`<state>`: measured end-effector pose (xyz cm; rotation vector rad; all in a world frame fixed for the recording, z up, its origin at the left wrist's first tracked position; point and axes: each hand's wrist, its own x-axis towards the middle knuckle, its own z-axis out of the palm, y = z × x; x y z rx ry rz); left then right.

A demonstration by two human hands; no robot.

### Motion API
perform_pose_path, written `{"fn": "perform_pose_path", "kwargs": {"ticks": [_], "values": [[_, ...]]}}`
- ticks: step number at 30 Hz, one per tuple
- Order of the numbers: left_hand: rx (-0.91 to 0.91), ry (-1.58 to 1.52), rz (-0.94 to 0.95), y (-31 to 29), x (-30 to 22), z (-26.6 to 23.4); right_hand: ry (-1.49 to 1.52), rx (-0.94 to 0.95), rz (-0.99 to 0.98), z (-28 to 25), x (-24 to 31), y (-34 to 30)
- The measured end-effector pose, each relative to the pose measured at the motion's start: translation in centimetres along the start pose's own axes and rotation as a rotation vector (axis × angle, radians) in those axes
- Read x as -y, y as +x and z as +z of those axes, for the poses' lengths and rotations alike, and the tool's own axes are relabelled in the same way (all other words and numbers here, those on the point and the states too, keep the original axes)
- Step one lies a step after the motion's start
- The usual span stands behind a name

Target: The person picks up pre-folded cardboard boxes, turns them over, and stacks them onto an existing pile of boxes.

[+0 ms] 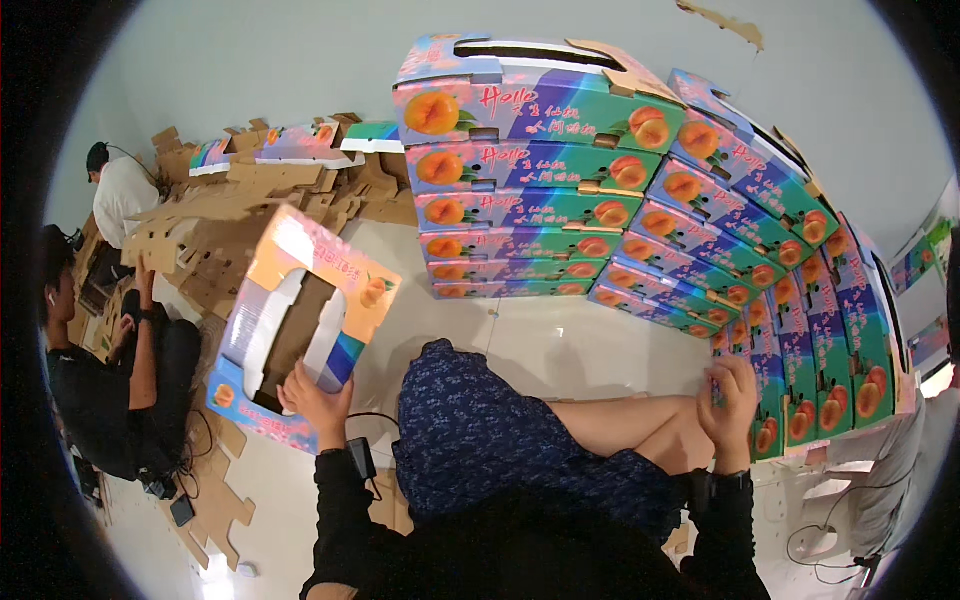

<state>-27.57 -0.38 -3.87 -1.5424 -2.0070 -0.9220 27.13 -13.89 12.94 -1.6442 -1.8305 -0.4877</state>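
Note:
My left hand [318, 398] grips a printed cardboard fruit box [372, 268] at its lower edge, the fingers hooked over the rim of its opening. The box is tilted, with a long cut-out and white inner flaps facing up; peaches are printed on orange, blue and pink. Raised over my right knee, my right hand [728, 405] has loosely bent fingers and no visible thing in it. Close to its right side stands a row of similar boxes [830, 370] with green and blue faces. Whether that hand touches them cannot be told.
Tall stacks of printed boxes [540, 125] stand ahead, curving round to the right [745, 190]. Flat brown cardboard pieces [240, 220] pile up at the far left. Two people [105, 390] sit there, one holding cardboard. A black adapter [361, 458] with a cable lies beside my left wrist.

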Motion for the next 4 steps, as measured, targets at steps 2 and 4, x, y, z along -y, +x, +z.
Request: {"fn": "perform_pose_path", "kwargs": {"ticks": [2, 4], "values": [[-0.098, -0.02, 0.061, 1.8, -0.8, -2.0, 0.103, 0.003, -0.028, 1.1, 2.3, 2.4], [-0.112, -0.06, 0.146, 3.3, -2.4, -4.5, 0.251, 0.024, -0.083, 1.8, 4.8, 4.8]]}}
